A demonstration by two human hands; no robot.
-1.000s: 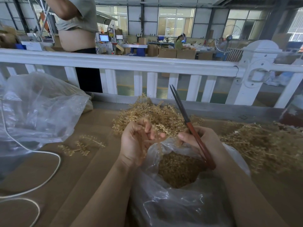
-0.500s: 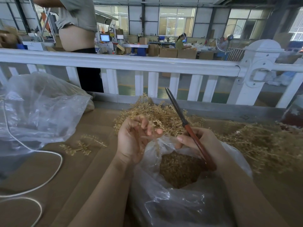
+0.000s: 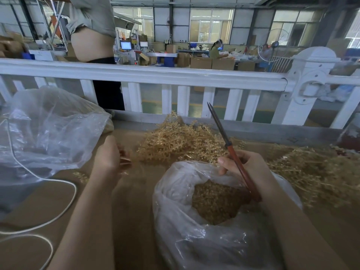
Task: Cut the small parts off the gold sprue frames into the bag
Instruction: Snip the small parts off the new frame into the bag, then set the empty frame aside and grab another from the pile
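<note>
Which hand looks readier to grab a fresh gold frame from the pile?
Left. The left hand holds no tool and sits beside the sprue pile; the right hand grips the scissors over the bag.

It was a factory floor: stacked cardboard boxes [image 3: 212,63], a far machine with a monitor [image 3: 125,45], seated workers [image 3: 215,50], a white railing [image 3: 148,75] fencing the workbench [image 3: 132,191].

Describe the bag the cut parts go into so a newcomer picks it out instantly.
Start at the white fence across the back, then come down past the gold pile to the near edge. The bag sits under the right hand; unlike the clear bag on the left, its open mouth shows loose gold pieces.
</note>
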